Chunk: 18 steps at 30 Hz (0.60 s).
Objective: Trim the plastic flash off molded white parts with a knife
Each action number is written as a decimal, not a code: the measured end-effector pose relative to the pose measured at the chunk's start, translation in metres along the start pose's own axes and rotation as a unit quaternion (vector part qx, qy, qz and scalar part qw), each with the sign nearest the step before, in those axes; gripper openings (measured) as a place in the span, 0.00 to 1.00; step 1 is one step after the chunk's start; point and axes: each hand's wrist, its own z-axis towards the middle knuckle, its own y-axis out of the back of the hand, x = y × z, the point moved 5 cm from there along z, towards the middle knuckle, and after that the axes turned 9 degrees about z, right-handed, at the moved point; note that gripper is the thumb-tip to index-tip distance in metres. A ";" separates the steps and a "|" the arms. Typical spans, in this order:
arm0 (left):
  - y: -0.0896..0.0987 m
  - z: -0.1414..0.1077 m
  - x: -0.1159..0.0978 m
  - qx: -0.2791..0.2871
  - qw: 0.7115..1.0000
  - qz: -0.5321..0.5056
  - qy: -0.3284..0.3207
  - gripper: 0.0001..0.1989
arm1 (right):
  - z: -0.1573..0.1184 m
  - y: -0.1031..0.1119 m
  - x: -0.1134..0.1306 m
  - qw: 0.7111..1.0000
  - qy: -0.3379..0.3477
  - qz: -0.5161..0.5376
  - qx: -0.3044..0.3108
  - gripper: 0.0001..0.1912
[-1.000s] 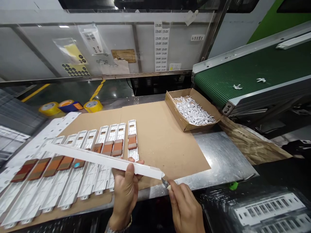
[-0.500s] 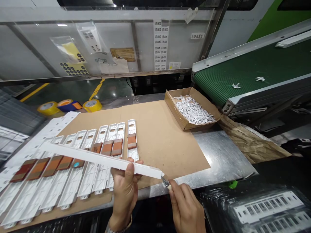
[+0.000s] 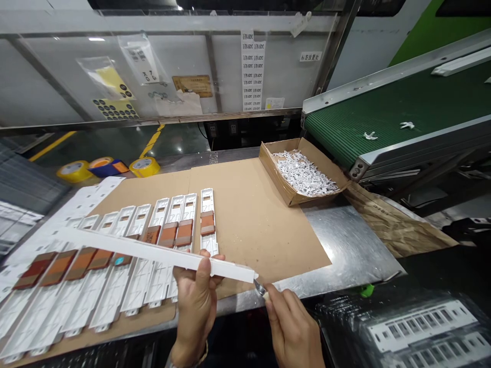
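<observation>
My left hand [image 3: 195,301] is closed around a long white plastic strip [image 3: 153,251], thumb on its near face. The strip slants from the far left down to its right end in front of me. My right hand [image 3: 292,323] grips a small knife [image 3: 260,288] with a short metal blade; its handle is mostly hidden in the fingers. The blade touches or lies right against the strip's right end. Under the strip, several white plastic housings [image 3: 132,283] lie side by side on cardboard, with orange-brown blocks across them. A single housing [image 3: 207,220] lies apart on their right.
A cardboard box [image 3: 282,184] of small white scraps stands at the back right, beside a green conveyor belt [image 3: 356,120]. Tape rolls [image 3: 143,166] sit at the back left. Brown cardboard [image 3: 249,204] covers the metal table [image 3: 356,245]. Bagged white panels [image 3: 422,324] are stacked at lower right.
Both hands hold nearly the same position. The knife blade has shifted slightly at the strip's right end, and the view has moved a little.
</observation>
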 end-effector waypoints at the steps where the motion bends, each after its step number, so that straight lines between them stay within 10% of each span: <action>1: 0.000 0.000 0.000 0.000 1.000 0.000 0.004 0.25 | 0.000 0.000 0.000 1.000 0.001 -0.001 -0.001 0.13; 18: 0.003 -0.001 -0.002 0.038 0.998 -0.010 0.046 0.23 | 0.004 0.008 -0.028 0.989 -0.095 0.109 -0.018 0.14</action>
